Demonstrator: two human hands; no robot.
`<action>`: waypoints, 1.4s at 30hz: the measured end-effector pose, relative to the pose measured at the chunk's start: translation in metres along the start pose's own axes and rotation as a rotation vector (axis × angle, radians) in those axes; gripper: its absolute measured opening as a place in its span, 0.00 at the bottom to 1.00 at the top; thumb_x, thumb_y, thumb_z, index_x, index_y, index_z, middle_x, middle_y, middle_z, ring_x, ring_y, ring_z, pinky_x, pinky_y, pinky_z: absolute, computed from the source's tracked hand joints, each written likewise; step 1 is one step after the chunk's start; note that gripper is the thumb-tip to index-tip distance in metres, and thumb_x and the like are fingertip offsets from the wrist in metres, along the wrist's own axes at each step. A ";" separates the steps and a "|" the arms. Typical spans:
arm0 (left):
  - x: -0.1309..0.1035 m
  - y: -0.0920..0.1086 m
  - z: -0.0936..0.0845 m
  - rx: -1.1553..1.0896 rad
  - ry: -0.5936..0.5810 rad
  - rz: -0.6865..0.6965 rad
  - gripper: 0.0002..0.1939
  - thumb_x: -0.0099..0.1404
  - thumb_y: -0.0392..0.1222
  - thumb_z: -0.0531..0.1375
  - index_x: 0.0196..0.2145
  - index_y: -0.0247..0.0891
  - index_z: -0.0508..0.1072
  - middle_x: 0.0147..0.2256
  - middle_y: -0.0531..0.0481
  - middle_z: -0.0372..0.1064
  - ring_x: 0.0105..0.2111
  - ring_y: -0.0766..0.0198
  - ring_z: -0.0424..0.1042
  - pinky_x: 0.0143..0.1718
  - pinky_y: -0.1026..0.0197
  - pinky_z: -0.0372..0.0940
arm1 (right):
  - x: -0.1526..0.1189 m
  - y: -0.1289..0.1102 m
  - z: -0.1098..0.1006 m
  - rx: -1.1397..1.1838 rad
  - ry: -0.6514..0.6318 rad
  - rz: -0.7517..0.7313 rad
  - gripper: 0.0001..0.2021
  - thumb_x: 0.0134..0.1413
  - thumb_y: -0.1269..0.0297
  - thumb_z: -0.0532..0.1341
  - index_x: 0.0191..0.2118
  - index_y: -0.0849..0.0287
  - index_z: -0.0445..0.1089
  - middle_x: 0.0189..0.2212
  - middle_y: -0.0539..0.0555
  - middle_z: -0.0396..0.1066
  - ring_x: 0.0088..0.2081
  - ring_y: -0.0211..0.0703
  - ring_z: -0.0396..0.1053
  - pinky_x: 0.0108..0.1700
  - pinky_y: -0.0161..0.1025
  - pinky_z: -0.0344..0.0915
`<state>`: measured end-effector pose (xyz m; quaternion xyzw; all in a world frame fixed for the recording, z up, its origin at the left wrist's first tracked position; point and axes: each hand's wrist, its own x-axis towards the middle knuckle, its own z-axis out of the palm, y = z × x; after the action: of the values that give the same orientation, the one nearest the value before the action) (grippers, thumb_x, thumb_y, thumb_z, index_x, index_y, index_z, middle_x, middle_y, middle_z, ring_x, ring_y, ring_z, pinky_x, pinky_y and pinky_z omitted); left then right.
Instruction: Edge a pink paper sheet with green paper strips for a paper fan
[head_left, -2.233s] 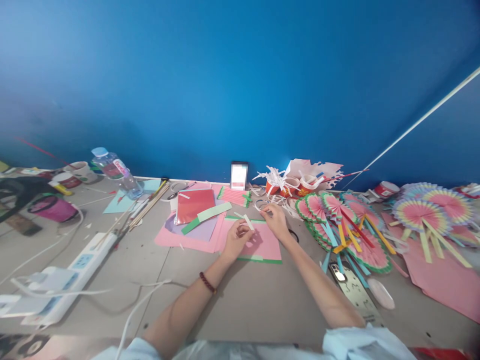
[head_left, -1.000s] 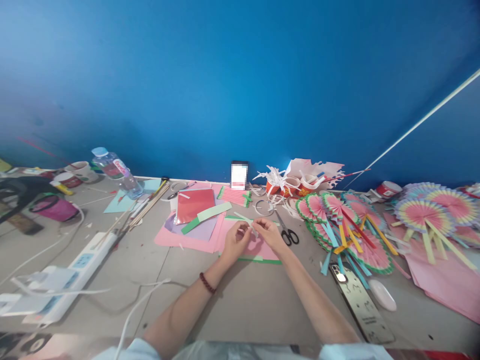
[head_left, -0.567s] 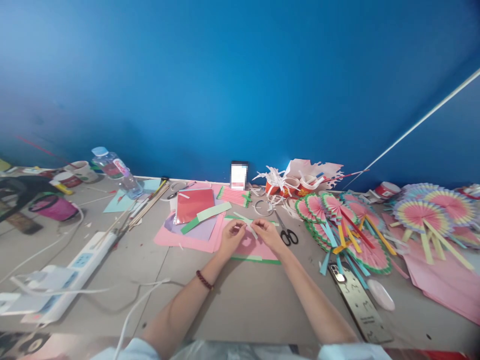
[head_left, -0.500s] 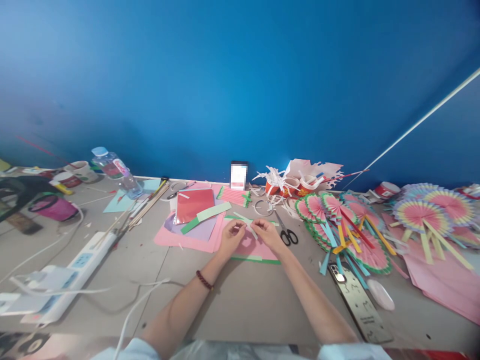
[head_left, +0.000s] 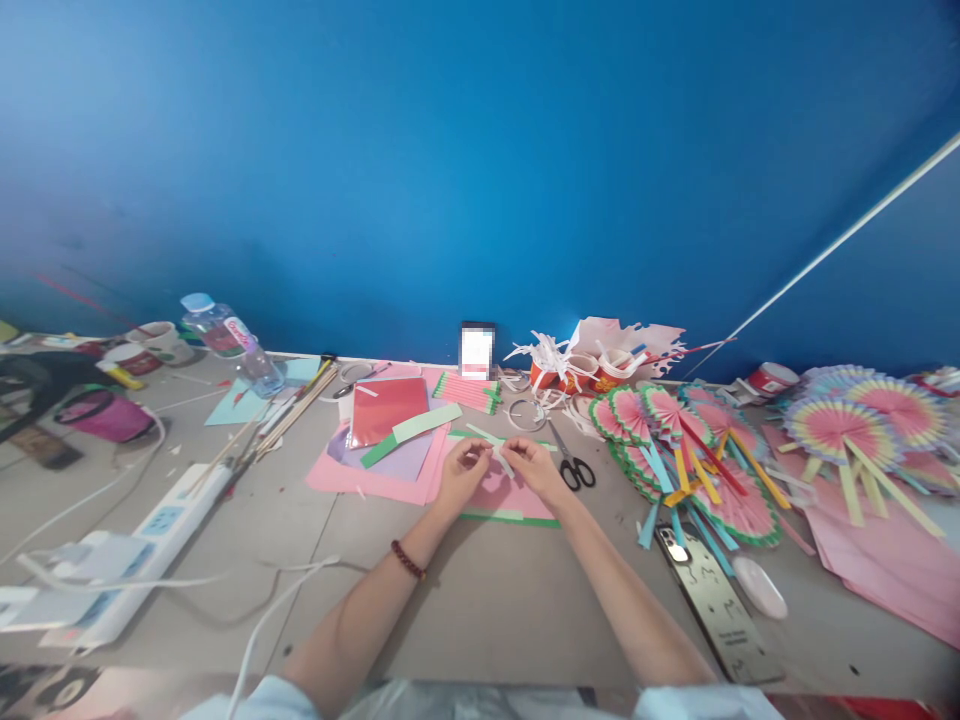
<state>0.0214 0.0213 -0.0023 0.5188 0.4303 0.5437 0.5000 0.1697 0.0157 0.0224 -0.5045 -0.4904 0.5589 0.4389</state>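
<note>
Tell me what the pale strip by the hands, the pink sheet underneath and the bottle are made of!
Pale strip: probably paper, matte, since it's thin and flat.
Pink sheet: matte paper or perhaps thin card; no shine.
Bottle: likely glossy plastic; it's see-through and catches light.

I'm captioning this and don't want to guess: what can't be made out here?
All in the head view:
Upright screen: blurred into blocks.
Exact contact of left hand and right hand with the pale strip: too small, fingers in the way.
Middle of the green-edged pink sheet: partly hidden by the hands.
Bottle label: lettering too small.
Pink sheets: cut off by the right edge.
</note>
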 end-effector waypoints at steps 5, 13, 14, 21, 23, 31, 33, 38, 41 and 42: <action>0.000 -0.003 0.000 -0.015 -0.009 0.000 0.10 0.52 0.46 0.63 0.26 0.36 0.72 0.28 0.50 0.67 0.26 0.66 0.67 0.28 0.64 0.64 | -0.001 0.000 0.001 0.004 -0.002 -0.002 0.16 0.42 0.50 0.64 0.28 0.58 0.66 0.14 0.41 0.57 0.15 0.30 0.51 0.16 0.30 0.50; 0.000 -0.005 0.000 -0.011 -0.031 0.048 0.07 0.54 0.43 0.62 0.27 0.36 0.73 0.29 0.50 0.68 0.28 0.65 0.67 0.29 0.64 0.64 | 0.000 0.004 -0.001 0.014 -0.009 -0.009 0.15 0.44 0.51 0.63 0.28 0.59 0.66 0.15 0.41 0.57 0.16 0.30 0.52 0.17 0.30 0.50; 0.000 -0.005 0.000 -0.003 -0.026 0.048 0.07 0.54 0.43 0.62 0.27 0.36 0.72 0.28 0.50 0.68 0.28 0.65 0.67 0.29 0.64 0.64 | 0.000 0.004 -0.001 0.009 -0.011 -0.006 0.15 0.44 0.51 0.63 0.28 0.59 0.65 0.14 0.41 0.57 0.15 0.30 0.51 0.17 0.30 0.50; -0.001 0.000 0.001 -0.008 -0.005 0.003 0.09 0.53 0.45 0.62 0.26 0.37 0.71 0.26 0.51 0.67 0.25 0.67 0.67 0.26 0.65 0.64 | 0.000 0.004 0.002 -0.208 0.138 -0.253 0.11 0.48 0.55 0.60 0.28 0.58 0.65 0.21 0.47 0.63 0.22 0.35 0.59 0.24 0.34 0.59; -0.002 0.001 0.001 -0.018 0.010 -0.018 0.10 0.53 0.46 0.63 0.25 0.36 0.71 0.25 0.52 0.67 0.24 0.67 0.67 0.25 0.65 0.64 | -0.002 0.003 0.003 -0.364 0.219 -0.432 0.08 0.51 0.59 0.59 0.28 0.58 0.67 0.25 0.50 0.67 0.26 0.38 0.63 0.31 0.36 0.63; -0.004 0.003 0.004 -0.083 0.020 -0.070 0.13 0.53 0.49 0.63 0.26 0.36 0.71 0.25 0.51 0.67 0.22 0.67 0.67 0.23 0.64 0.64 | -0.006 0.004 0.006 -0.614 0.215 -0.678 0.08 0.57 0.65 0.56 0.34 0.56 0.72 0.31 0.54 0.73 0.35 0.43 0.69 0.39 0.39 0.66; -0.005 0.005 0.004 -0.085 0.022 -0.070 0.13 0.53 0.49 0.63 0.26 0.36 0.71 0.26 0.51 0.67 0.22 0.67 0.67 0.23 0.64 0.64 | -0.006 0.006 0.007 -0.633 0.218 -0.702 0.08 0.57 0.65 0.56 0.35 0.55 0.73 0.33 0.54 0.74 0.36 0.43 0.70 0.40 0.39 0.66; -0.005 0.010 0.005 -0.016 0.031 -0.030 0.11 0.54 0.47 0.62 0.26 0.36 0.72 0.27 0.50 0.68 0.25 0.66 0.67 0.26 0.64 0.63 | -0.005 0.009 0.007 -0.640 0.230 -0.697 0.08 0.56 0.65 0.57 0.36 0.56 0.74 0.33 0.54 0.75 0.36 0.43 0.71 0.40 0.39 0.67; -0.006 0.011 0.005 0.073 0.033 0.047 0.08 0.55 0.45 0.61 0.26 0.37 0.73 0.27 0.49 0.69 0.29 0.64 0.68 0.31 0.64 0.62 | -0.005 0.008 0.006 -0.621 0.211 -0.648 0.09 0.56 0.64 0.57 0.34 0.55 0.75 0.31 0.53 0.75 0.35 0.44 0.70 0.39 0.39 0.66; -0.006 0.011 0.004 0.098 0.024 0.071 0.08 0.56 0.45 0.61 0.26 0.38 0.74 0.28 0.49 0.69 0.30 0.64 0.68 0.31 0.64 0.61 | -0.005 0.007 0.006 -0.620 0.206 -0.632 0.09 0.56 0.64 0.57 0.34 0.54 0.75 0.31 0.54 0.75 0.35 0.44 0.70 0.39 0.40 0.66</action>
<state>0.0243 0.0138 0.0081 0.5509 0.4437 0.5457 0.4493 0.1642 0.0089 0.0163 -0.4908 -0.7181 0.1714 0.4627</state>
